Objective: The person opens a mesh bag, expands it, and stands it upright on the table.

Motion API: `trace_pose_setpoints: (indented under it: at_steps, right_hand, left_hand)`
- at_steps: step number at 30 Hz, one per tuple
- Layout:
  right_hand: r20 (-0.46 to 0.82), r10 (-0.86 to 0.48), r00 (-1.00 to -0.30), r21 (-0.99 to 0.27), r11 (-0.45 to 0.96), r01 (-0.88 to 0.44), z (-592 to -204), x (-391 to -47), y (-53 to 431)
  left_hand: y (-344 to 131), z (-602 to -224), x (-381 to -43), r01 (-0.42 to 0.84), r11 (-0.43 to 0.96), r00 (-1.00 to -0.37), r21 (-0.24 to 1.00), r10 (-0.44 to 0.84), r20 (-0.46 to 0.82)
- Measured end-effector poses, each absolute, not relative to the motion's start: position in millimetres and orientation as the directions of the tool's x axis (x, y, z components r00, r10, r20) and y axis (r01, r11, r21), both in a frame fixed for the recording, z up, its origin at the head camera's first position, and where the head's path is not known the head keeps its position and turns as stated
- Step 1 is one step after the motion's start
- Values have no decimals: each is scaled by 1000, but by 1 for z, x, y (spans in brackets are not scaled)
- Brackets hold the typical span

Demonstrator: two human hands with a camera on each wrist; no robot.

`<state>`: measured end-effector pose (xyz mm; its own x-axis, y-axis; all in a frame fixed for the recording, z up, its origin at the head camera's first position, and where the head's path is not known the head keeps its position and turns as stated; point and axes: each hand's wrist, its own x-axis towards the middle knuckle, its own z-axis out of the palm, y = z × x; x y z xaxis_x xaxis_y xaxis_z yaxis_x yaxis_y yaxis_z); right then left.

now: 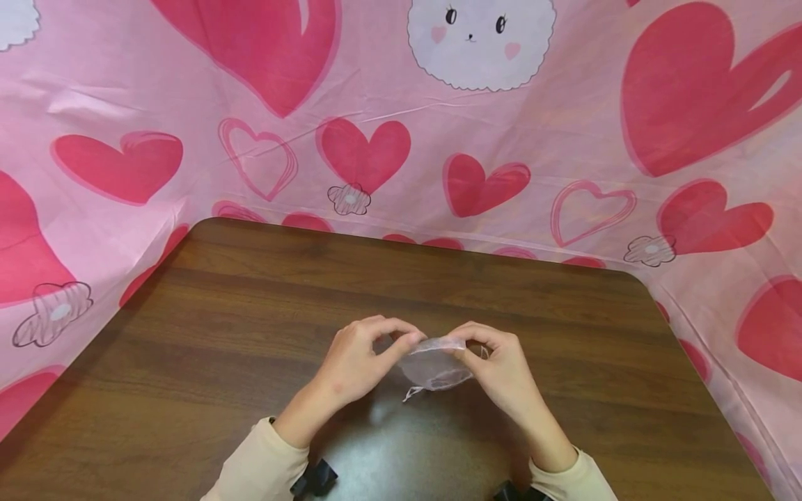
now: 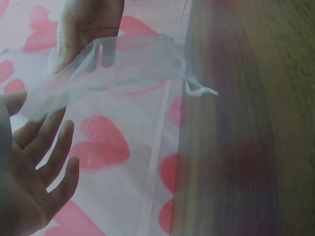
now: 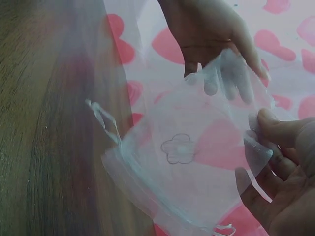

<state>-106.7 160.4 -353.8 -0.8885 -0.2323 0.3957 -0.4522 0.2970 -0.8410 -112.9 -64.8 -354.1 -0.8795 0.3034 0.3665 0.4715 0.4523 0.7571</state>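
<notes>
Cream-sleeved hands [image 1: 358,360] [image 1: 504,363] pinch a sheer, squarish drawstring pouch [image 1: 432,365].

A draped-off tabletop workspace, room type unclear: heart-printed pink sheeting [image 1: 388,90] rises beyond the far and side edges of a wood-grain table [image 1: 250,299].

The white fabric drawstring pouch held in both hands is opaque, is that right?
Not opaque but see-through: the right wrist view shows the pink heart-print backdrop through the white fabric drawstring pouch. The left hand and right hand do hold it.
</notes>
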Motion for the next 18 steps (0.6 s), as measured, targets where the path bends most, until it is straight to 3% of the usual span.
trace_pose_setpoints:
  at_steps: [18]
  right_hand:
    - [386,-285,-877,-816,337,-469,-354,-105,159]
  left_hand:
    - [-60,-354,-110,494,499,-867,712,346,358]
